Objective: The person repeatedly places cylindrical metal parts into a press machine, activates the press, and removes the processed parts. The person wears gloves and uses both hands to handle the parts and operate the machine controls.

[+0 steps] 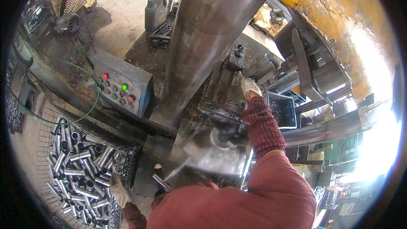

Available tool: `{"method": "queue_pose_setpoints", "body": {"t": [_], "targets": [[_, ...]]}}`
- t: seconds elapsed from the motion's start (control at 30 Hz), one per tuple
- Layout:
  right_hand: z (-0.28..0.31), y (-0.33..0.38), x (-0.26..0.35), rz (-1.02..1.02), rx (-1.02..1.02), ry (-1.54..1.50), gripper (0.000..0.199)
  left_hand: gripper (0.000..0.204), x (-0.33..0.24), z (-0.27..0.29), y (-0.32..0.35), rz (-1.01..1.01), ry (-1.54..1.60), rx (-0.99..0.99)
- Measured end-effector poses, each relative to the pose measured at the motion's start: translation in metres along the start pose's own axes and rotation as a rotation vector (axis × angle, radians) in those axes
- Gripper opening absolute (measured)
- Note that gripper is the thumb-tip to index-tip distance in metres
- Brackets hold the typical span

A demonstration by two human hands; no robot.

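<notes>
My left hand [120, 191], in a pale work glove, is at the right side of a wire basket [44, 144] heaped with short shiny metal tubes [87, 193]. Its fingers are too small and dark against the tubes to show whether they grip one. Out in front, my right hand [250, 87], also gloved, reaches to the steel fixture [229, 89] on the machine's bed. The fingers there point away from me and are partly hidden, so I cannot make out what they hold.
Left of the thick steel column [207, 29] is a control box [123, 82] with lit red and green buttons. A dark plastic bin [282, 110] sits right of the fixture. Further off are a grey jug [155, 13] and a caged fan [68, 0]. Yellow machine framing [322, 0] overhangs.
</notes>
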State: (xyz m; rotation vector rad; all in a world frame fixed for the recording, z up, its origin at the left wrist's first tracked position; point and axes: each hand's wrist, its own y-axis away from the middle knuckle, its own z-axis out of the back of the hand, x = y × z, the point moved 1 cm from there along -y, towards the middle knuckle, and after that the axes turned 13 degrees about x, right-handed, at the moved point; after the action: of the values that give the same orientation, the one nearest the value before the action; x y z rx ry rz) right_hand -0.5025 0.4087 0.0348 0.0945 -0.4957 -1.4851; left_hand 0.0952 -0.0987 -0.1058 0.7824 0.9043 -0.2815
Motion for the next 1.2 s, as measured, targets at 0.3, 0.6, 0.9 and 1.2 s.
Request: {"method": "queue_pose_setpoints", "body": {"t": [0.3,0.6,0.9,1.2], "targets": [[0.018,0.026,0.034,0.000,0.155,-0.058,0.061,0.058,0.014,0.003,-0.031,-0.105,-0.002,0.008],[-0.028,0.044,0.006,-0.177,0.034,-0.860,0.040,0.049,0.052,-0.004,-0.064,-0.015,-0.128,0.028],[-0.017,0.037,0.017,-0.300,0.031,-1.117,0.042,0.053,0.002,-0.010,-0.065,0.002,-0.202,0.140],[-0.002,0.067,-0.024,0.039,0.099,0.218,0.034,0.042,-0.044,-0.024,-0.061,-0.110,-0.032,0.123]]}}
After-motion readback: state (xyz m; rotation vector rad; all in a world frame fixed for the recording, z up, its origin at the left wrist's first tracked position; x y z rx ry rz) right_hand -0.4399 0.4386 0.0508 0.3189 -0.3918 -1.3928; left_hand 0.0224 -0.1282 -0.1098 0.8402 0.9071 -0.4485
